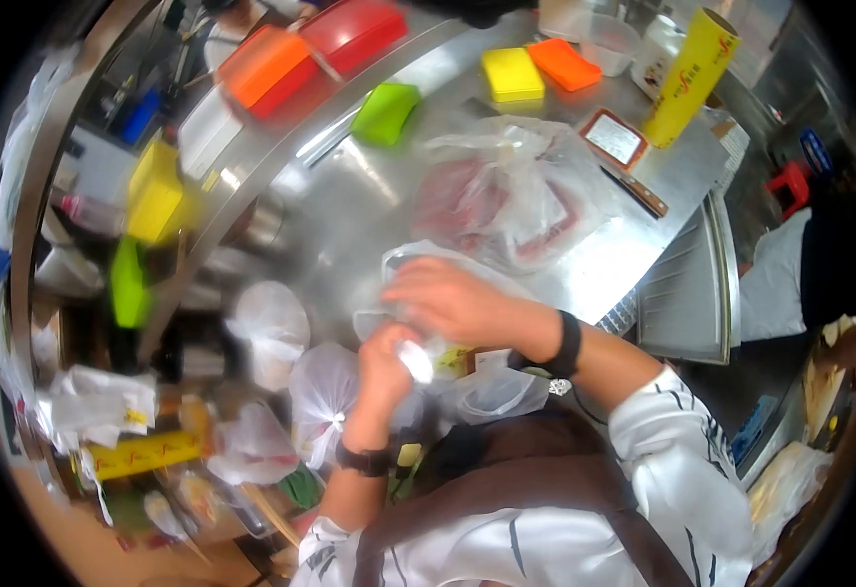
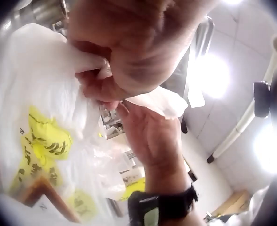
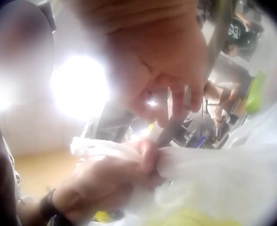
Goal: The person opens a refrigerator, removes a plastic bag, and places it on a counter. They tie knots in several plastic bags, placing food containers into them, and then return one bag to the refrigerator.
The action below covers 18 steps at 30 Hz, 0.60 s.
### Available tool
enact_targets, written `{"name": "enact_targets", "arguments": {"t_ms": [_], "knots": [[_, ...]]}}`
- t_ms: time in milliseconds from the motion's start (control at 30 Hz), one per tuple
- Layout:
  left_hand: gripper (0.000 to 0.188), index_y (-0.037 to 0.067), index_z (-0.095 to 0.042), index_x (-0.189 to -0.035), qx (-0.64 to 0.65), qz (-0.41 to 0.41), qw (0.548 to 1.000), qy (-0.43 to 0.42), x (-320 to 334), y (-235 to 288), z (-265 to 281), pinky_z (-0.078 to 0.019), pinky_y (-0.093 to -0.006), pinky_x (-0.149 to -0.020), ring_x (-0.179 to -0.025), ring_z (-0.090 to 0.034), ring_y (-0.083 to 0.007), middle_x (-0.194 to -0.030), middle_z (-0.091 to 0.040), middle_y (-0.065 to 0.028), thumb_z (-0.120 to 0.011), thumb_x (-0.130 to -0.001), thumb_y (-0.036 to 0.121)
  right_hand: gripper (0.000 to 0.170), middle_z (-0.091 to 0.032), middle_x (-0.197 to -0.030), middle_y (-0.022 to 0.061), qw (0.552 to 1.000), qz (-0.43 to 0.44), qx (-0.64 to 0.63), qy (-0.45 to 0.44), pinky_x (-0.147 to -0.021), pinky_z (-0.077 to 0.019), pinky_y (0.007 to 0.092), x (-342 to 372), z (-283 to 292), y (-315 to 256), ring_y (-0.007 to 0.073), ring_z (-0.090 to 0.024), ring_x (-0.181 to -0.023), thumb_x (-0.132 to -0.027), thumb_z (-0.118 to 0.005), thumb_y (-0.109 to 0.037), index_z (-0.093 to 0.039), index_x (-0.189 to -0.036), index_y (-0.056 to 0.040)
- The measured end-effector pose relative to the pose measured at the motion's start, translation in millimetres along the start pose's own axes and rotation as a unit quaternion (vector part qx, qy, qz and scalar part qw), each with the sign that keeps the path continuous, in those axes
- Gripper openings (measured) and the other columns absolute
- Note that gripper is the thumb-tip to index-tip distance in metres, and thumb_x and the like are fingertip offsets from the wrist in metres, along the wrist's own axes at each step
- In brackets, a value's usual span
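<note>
A thin white plastic bag (image 2: pixel 35 70) has its neck bunched in my left hand (image 1: pixel 386 372), whose fingers and thumb curl tightly round it. The free end of the neck sticks out past the fist. Inside the bag, yellow wrapping (image 2: pixel 47 136) with dark printing shows through in the left wrist view. My right hand (image 1: pixel 452 298) is held over the bag beside the left one. In the right wrist view its fingers (image 3: pixel 177 101) hang loose above the bag, apart from the left hand, and hold nothing.
Behind the hands, a clear tied bag (image 1: pixel 506 196) with reddish contents lies on the metal table (image 1: pixel 340 235). A knife (image 1: pixel 633 191), red-edged tray (image 1: pixel 614 140) and yellow roll (image 1: pixel 692 78) are at right. Knotted white bags (image 1: pixel 270 333) stand at left. A yellow box (image 1: pixel 513 75) sits further back.
</note>
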<state>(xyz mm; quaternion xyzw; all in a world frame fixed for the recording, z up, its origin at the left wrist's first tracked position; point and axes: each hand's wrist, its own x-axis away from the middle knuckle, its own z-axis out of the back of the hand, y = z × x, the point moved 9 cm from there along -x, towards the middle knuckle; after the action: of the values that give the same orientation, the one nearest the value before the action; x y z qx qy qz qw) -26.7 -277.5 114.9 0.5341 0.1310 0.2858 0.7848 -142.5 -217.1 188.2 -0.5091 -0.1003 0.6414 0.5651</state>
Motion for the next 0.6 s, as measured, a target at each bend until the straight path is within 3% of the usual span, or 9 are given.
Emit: {"name": "enact_targets", "arguments": {"t_ms": [33, 67, 133, 200, 233, 333, 467, 533, 600], "knots": [[0.006, 0.005, -0.062, -0.076, -0.143, -0.111, 0.983, 0.033, -0.3, 28.4, 3.3, -0.048, -0.0362, -0.069, -0.076, -0.059, -0.0224, -0.075, -0.063, -0.0046, -0.062, -0.08, 0.001, 0.029, -0.066, -0.1, 0.0153, 0.993, 0.093, -0.067, 0.037, -0.081, -0.0491, 0.0408, -4.6, -1.6, -5.2, 0.033, -0.063, -0.092, -0.087, -0.055, -0.013, -0.064, -0.114, -0.0098], [0.005, 0.005, -0.061, -0.075, -0.278, -0.222, 0.932, 0.067, 3.7, 55.0, 1.8, -0.0471, -0.0387, -0.072, -0.08, -0.06, -0.027, -0.076, -0.063, -0.0071, -0.063, -0.079, 0.002, 0.029, -0.066, -0.1, 0.0153, 0.993, 0.089, -0.057, 0.048, -0.081, -0.0491, 0.0408, -7.2, -4.4, 1.0, 0.033, -0.063, -0.092, -0.087, -0.055, -0.013, -0.064, -0.114, -0.0098], [0.006, 0.005, -0.059, -0.074, -0.283, -0.241, 0.926, 0.069, 0.2, 63.4, 7.8, -0.0444, -0.0403, -0.077, -0.084, -0.057, -0.0327, -0.079, -0.063, -0.0104, -0.064, -0.074, 0.002, 0.032, -0.065, -0.112, 0.017, 0.953, -0.132, -0.193, -0.192, -0.088, -0.048, 0.0383, -3.8, -55.3, 39.3, 0.0316, -0.062, -0.101, -0.09, -0.052, -0.011, -0.062, -0.12, -0.0088], [0.009, 0.008, -0.059, -0.073, -0.304, -0.295, 0.899, 0.114, 5.3, 81.0, 17.3, -0.0449, -0.0387, -0.076, -0.082, -0.056, -0.0308, -0.083, -0.063, -0.0086, -0.066, -0.068, 0.004, 0.032, -0.064, -0.115, 0.0175, 0.949, -0.157, -0.155, -0.227, -0.088, -0.048, 0.0388, -5.7, -60.1, 51.5, 0.0317, -0.062, -0.102, -0.089, -0.053, -0.011, -0.061, -0.12, -0.0082], [0.01, 0.008, -0.059, -0.072, -0.359, -0.254, 0.885, 0.151, 3.8, 83.7, 18.4, -0.0452, -0.0379, -0.074, -0.082, -0.056, -0.0302, -0.09, -0.064, -0.0081, -0.066, -0.069, 0.002, 0.033, -0.063, -0.117, 0.0181, 0.938, -0.18, -0.122, -0.272, -0.088, -0.048, 0.0393, -1.1, -68.7, 58.3, 0.0318, -0.062, -0.103, -0.089, -0.053, -0.01, -0.06, -0.121, -0.0076], [0.012, 0.007, -0.059, -0.073, -0.357, -0.256, 0.871, 0.218, 1.2, 89.3, 18.3, -0.0458, -0.0373, -0.075, -0.085, -0.057, -0.0298, -0.094, -0.063, -0.0093, -0.066, -0.068, -0.002, 0.034, -0.065, -0.113, 0.0162, 0.951, -0.112, -0.174, -0.232, -0.084, -0.0492, 0.0382, -8.6, -76.2, 61.7, 0.0284, -0.064, -0.098, -0.088, -0.057, -0.011, -0.06, -0.121, -0.0074], [0.017, 0.006, -0.064, -0.078, -0.32, -0.249, 0.876, 0.261, 2.3, 72.3, 22.1, -0.0462, -0.0353, -0.078, -0.088, -0.058, -0.0277, -0.097, -0.062, -0.0108, -0.065, -0.066, -0.006, 0.034, -0.066, -0.108, 0.0144, 0.938, -0.112, -0.191, -0.267, -0.08, -0.0496, 0.0355, -8.7, -79.8, 64.1, 0.0247, -0.063, -0.093, -0.086, -0.06, -0.011, -0.06, -0.121, -0.007], [0.022, 0.005, -0.068, -0.084, -0.176, -0.256, 0.916, 0.253, 3.9, 61.3, 27.1, -0.0462, -0.0339, -0.084, -0.094, -0.059, -0.0261, -0.1, -0.061, -0.0115, -0.064, -0.067, -0.008, 0.035, -0.065, -0.105, 0.0188, 0.951, -0.095, -0.189, -0.224, -0.085, -0.0491, 0.0394, -11.8, -74.6, 63.7, 0.0344, -0.062, -0.1, -0.08, -0.061, -0.01, -0.062, -0.114, -0.0054], [0.022, 0.005, -0.07, -0.086, -0.141, -0.228, 0.931, 0.247, 6.0, 54.4, 28.0, -0.0451, -0.0328, -0.088, -0.099, -0.059, -0.025, -0.104, -0.06, -0.0115, -0.062, -0.071, -0.008, 0.029, -0.066, -0.103, 0.0167, 0.932, -0.102, -0.247, -0.245, -0.079, -0.0501, 0.0396, -11.6, -72.7, 63.5, 0.0336, -0.063, -0.095, -0.081, -0.06, -0.01, -0.063, -0.11, -0.0045]]}}
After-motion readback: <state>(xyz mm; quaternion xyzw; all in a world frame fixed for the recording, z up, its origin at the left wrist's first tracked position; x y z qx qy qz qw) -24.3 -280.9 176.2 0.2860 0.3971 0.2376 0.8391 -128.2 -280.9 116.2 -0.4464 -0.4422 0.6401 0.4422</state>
